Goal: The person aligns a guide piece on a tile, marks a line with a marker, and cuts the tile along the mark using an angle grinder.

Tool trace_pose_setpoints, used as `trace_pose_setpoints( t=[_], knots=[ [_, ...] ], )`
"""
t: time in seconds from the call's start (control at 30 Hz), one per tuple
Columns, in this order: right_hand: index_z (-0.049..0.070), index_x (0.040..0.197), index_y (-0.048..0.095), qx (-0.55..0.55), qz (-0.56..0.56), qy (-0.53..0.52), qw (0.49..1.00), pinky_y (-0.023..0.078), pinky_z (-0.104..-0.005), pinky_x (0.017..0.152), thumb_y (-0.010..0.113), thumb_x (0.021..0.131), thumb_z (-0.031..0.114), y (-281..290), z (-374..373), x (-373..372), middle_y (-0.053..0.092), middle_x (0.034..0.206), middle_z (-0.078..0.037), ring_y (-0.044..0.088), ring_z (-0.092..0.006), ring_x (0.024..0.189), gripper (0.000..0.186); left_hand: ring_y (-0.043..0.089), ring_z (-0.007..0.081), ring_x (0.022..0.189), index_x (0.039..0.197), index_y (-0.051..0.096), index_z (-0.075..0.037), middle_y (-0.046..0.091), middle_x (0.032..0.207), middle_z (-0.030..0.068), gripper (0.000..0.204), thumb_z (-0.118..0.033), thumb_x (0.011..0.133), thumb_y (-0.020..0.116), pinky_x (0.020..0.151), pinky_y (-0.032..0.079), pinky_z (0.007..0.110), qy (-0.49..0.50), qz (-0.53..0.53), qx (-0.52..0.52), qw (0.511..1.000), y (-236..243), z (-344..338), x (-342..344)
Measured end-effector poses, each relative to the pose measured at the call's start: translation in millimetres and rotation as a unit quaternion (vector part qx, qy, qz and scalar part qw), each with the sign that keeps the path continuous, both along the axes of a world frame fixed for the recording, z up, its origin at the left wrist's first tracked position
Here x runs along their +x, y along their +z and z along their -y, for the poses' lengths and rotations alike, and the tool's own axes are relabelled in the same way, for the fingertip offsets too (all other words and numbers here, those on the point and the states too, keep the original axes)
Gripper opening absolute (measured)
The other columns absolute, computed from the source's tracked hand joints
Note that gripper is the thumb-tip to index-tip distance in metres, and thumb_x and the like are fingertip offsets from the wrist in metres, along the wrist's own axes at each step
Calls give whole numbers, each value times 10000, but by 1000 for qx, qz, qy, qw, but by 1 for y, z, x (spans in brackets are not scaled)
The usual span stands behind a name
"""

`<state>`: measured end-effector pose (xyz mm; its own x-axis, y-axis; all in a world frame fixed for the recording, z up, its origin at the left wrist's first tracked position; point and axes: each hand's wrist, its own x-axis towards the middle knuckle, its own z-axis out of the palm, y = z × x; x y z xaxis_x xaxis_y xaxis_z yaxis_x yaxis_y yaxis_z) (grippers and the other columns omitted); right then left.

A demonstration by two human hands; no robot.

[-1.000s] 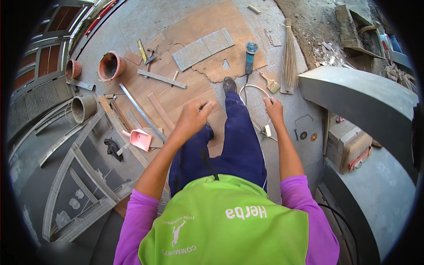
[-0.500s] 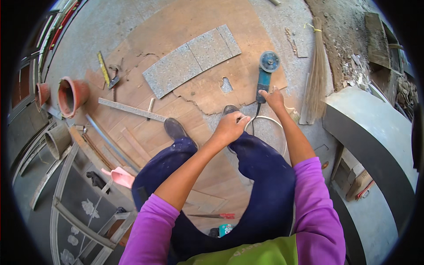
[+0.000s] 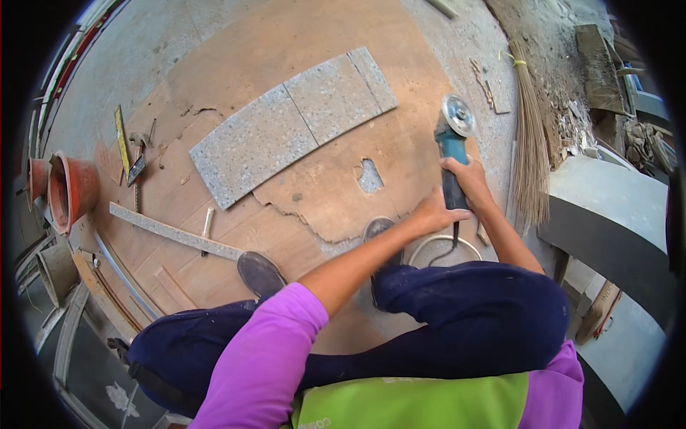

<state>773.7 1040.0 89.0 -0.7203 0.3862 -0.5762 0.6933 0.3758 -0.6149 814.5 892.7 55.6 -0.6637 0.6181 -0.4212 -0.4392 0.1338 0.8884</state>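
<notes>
A teal and black angle grinder (image 3: pixel 453 147) with a round cutting disc at its top is held at my right side. My right hand (image 3: pixel 470 179) is closed round its body below the disc. My left hand (image 3: pixel 436 211) grips the black rear end, where the cord comes out. Left of the grinder, a speckled grey curved tile (image 3: pixel 250 150) with cut lines lies on a worn board (image 3: pixel 407 164) with a hole and a broken edge.
A straw broom (image 3: pixel 529 157) and a curved grey ledge (image 3: pixel 600 200) are at the right. A yellow square (image 3: pixel 120 136), orange pots (image 3: pixel 75 187), a long narrow stone strip (image 3: pixel 171 229) and metal frames (image 3: pixel 68 336) are at the left.
I have bent down into a crouch with legs folded. Both hands moved forward and took hold of the grinder, which is now lifted and slightly turned.
</notes>
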Motion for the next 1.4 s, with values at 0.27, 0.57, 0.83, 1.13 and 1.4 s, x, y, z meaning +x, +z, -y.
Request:
trace_pose_setpoints(
  t=[0.27,0.57,0.83,1.13,1.4],
  knots=[
    [-43,1110,673,-209,-173,-80,959,593,-315,687,784,845,309,103,10,-9,721,891,-118,703,-190,687,454,681,185,981,1307,497,53,676,1102,120,779,-227,728,936,849,580,312,13,-35,290,956,65,11,-51],
    [-63,1097,633,-232,-289,-102,923,626,-361,669,800,848,310,94,20,-26,722,859,-189,735,-269,707,478,686,202,946,1348,436,80,642,1107,165,760,-230,787,845,817,571,319,51,-116,79,989,86,21,-41],
    [-108,1424,469,-591,-295,-40,750,605,-432,938,392,1067,600,39,8,-30,639,1293,-271,708,-338,1068,797,634,153,838,1352,478,6,609,1045,87,708,-243,792,832,725,555,320,32,136,336,932,69,33,-48],
    [-81,1430,466,-607,-313,-66,728,623,-441,915,489,1012,640,0,18,-34,646,1272,-256,715,-338,1061,834,613,129,814,1256,579,25,627,997,74,597,-349,851,810,704,497,276,98,79,232,965,55,34,-49],
    [-94,1320,526,-579,-276,-104,760,644,-437,780,520,980,686,-13,7,-34,686,1086,-254,742,-332,904,851,625,140,777,1187,609,10,645,935,76,497,-352,888,771,678,500,297,35,150,214,965,46,26,-45]
  ],
)
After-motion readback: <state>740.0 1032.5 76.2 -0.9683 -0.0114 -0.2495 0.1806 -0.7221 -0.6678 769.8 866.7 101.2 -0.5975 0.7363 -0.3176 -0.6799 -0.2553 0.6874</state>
